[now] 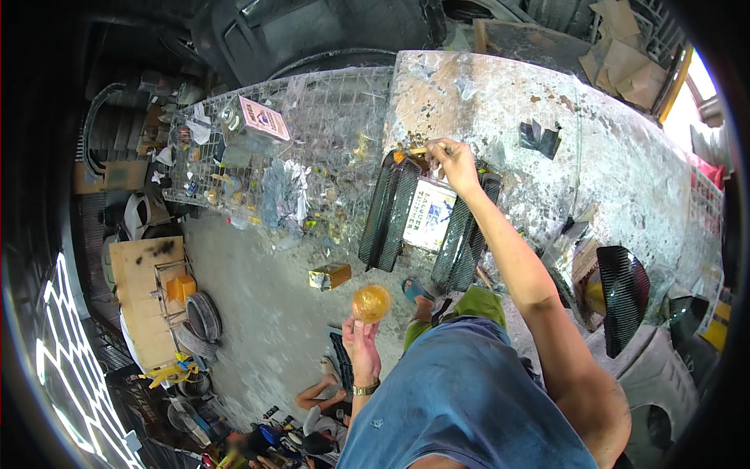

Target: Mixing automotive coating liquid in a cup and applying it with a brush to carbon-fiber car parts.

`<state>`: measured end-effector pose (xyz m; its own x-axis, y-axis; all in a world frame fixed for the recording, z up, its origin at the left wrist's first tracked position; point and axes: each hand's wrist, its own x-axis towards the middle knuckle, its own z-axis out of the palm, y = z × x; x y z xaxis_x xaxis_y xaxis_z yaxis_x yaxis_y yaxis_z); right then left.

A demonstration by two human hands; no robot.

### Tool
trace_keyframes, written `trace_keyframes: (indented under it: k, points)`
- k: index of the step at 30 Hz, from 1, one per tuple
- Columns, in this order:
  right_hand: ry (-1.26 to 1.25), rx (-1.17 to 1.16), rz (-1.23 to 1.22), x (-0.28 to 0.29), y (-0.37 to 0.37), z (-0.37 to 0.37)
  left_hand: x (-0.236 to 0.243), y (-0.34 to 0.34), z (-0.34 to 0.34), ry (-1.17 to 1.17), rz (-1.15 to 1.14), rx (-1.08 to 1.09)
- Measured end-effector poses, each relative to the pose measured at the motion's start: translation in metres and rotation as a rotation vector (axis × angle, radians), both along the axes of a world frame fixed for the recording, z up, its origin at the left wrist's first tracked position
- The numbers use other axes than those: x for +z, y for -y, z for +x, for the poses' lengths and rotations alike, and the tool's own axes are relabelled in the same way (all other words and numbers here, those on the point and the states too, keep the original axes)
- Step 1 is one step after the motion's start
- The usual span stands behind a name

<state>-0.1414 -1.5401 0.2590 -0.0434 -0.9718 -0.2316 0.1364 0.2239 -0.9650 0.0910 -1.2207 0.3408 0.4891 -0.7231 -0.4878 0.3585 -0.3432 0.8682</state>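
Observation:
My left hand (363, 344), with a watch on its wrist, holds up a small round bowl (370, 303) of amber, glossy liquid over the floor. My right hand (453, 166) reaches across the bench and pinches the pale handle of a brush (419, 149). The brush's orange-looking tip is at the far end of a long black carbon-fibre-patterned part (384, 215). A similar glossy black part (467, 238) lies under my right forearm. Between the two parts sits a white rectangular can (430, 215) with printing on it.
The stained bench (500, 94) continues left as a littered wire grid (328, 102) bearing another can (264, 119). A curved black patterned panel (623, 297) stands at right. A gold tin (330, 277) is on the floor (258, 313). People (320, 426) sit at lower left.

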Motion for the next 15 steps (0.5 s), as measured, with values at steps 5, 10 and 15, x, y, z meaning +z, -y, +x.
trace_keyframes:
  k: [5, 10, 15]
  points:
    - [-0.139, -0.067, -0.125, 0.0, -0.017, 0.003, -0.002, -0.002, -0.001, -0.018, -0.022, -0.012]
    - [-0.35, 0.004, -0.651, 0.02, -0.07, 0.028, -0.002, -0.001, 0.006, -0.058, -0.023, -0.023]
    - [0.049, 0.047, -0.124, 0.024, -0.057, 0.017, 0.001, 0.005, 0.014, -0.068, -0.067, -0.099]
